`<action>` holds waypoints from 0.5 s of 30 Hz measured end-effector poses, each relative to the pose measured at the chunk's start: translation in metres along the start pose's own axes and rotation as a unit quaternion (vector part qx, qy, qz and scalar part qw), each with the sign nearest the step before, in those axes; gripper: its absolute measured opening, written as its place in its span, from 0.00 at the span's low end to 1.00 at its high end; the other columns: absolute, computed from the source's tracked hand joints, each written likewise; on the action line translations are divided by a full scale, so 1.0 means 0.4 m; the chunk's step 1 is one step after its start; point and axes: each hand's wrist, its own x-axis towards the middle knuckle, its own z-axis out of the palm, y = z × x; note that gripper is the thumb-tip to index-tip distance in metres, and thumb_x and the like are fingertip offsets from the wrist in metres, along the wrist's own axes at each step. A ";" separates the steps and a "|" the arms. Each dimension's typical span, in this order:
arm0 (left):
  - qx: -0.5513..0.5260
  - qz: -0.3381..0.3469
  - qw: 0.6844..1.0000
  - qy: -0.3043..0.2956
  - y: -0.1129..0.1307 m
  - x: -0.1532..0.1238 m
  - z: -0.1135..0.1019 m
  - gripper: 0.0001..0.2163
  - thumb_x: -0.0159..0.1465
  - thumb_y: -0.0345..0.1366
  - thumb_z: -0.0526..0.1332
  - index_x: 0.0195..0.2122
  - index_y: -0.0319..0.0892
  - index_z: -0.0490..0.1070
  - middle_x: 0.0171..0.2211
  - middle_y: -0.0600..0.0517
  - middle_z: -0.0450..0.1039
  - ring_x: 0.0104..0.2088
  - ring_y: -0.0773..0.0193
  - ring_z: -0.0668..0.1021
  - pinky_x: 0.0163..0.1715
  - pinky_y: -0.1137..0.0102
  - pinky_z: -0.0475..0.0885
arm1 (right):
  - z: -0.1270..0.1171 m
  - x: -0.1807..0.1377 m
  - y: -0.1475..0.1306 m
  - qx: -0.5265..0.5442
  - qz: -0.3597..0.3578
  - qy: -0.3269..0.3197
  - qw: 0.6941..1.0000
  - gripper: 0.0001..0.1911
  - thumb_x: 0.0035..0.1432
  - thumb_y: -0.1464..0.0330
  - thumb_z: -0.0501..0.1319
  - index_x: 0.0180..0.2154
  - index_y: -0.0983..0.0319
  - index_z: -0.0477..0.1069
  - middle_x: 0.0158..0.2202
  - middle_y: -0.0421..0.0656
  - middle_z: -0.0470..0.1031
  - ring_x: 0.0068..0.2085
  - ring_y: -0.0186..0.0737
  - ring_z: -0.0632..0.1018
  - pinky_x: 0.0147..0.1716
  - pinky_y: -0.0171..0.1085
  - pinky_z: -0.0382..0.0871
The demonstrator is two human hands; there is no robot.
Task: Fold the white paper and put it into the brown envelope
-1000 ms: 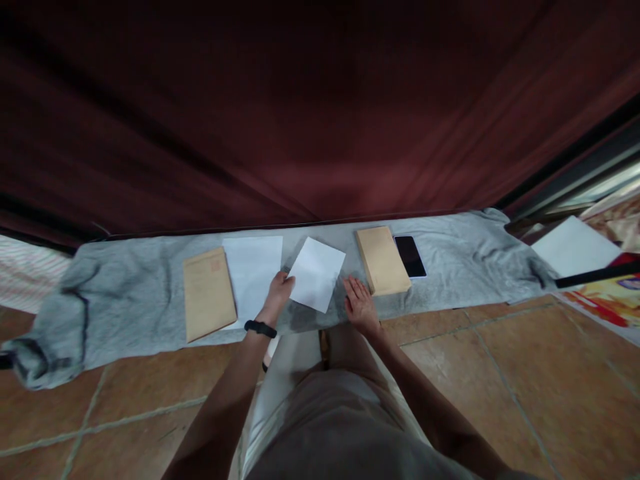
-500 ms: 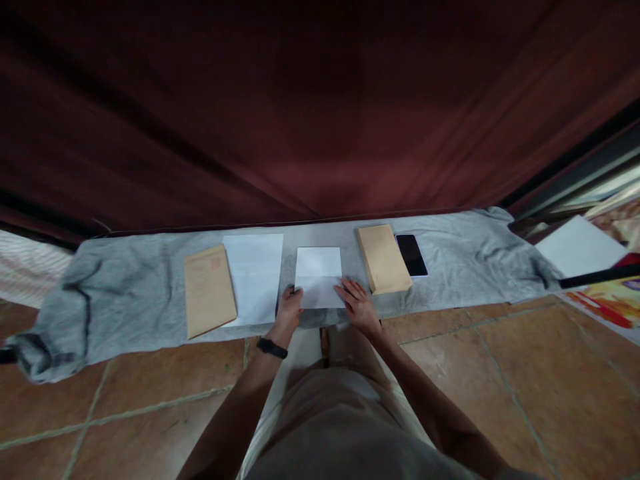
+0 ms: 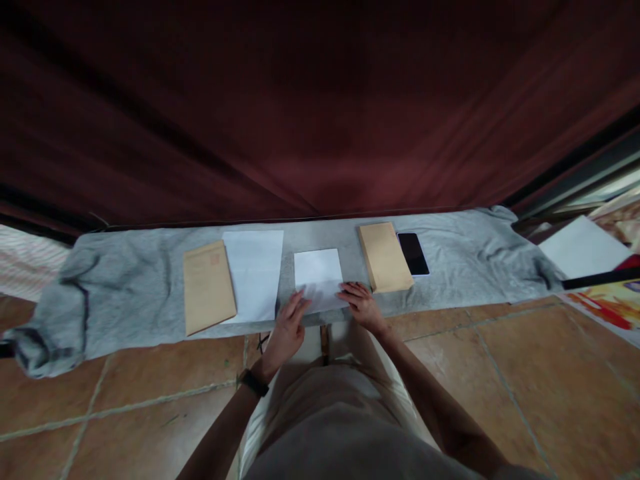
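A small white rectangular paper sheet [image 3: 317,265] lies on the grey cloth-covered surface [image 3: 133,287]. The left hand [image 3: 289,328], at its seven o'clock corner, and the right hand [image 3: 365,309], at its four o'clock, rest upon it unclenched, fingers extended. A flat brown paper envelope [image 3: 208,288] lies at nine o'clock.

A dark red sheet [image 3: 320,133], creased and wall-like, fills the upper half of the frame, fading nearly to black at the top. Grey cloth [image 3: 135,287] drapes a long, narrow surface across the middle. Brown floor tiles [image 3: 165,367] with pale joints spread below (the light is dim and soft). Striped fabric [image 3: 20,263] shows at the left edge.
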 end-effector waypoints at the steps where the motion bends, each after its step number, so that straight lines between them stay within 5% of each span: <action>1: 0.017 0.013 0.999 -0.024 -0.006 -0.006 -0.001 0.34 0.56 0.19 0.53 0.65 0.47 0.65 0.71 0.47 0.56 0.71 0.55 0.58 0.70 0.51 0.56 | 0.000 0.002 0.001 0.004 0.003 0.005 1.000 0.22 0.61 0.78 0.59 0.53 0.55 0.78 0.61 0.43 0.74 0.63 0.43 0.71 0.66 0.50 0.61; 5: 0.019 -0.016 0.999 -0.029 -0.037 0.008 -0.009 0.27 0.63 0.30 0.59 0.64 0.47 0.65 0.65 0.46 0.67 0.66 0.53 0.67 0.66 0.50 0.63 | -0.004 0.012 0.004 0.027 0.006 0.030 0.999 0.14 0.65 0.72 0.60 0.49 0.55 0.80 0.57 0.44 0.78 0.60 0.42 0.75 0.63 0.48 0.65; 9: -0.041 -0.055 0.998 -0.002 -0.047 0.057 -0.023 0.12 0.65 0.37 0.62 0.48 0.46 0.77 0.51 0.46 0.79 0.55 0.54 0.77 0.60 0.56 0.69 | -0.008 0.022 0.000 0.063 0.026 0.053 0.996 0.10 0.67 0.67 0.60 0.45 0.56 0.81 0.51 0.43 0.81 0.55 0.42 0.78 0.60 0.47 0.67; 15: -0.061 -0.162 0.981 0.084 -0.021 0.090 -0.014 0.10 0.66 0.43 0.59 0.34 0.44 0.76 0.31 0.52 0.77 0.34 0.62 0.77 0.38 0.69 0.71 | 0.004 0.029 -0.015 0.077 0.116 0.083 0.987 0.16 0.72 0.62 0.54 0.41 0.60 0.79 0.41 0.45 0.82 0.44 0.42 0.80 0.49 0.41 0.72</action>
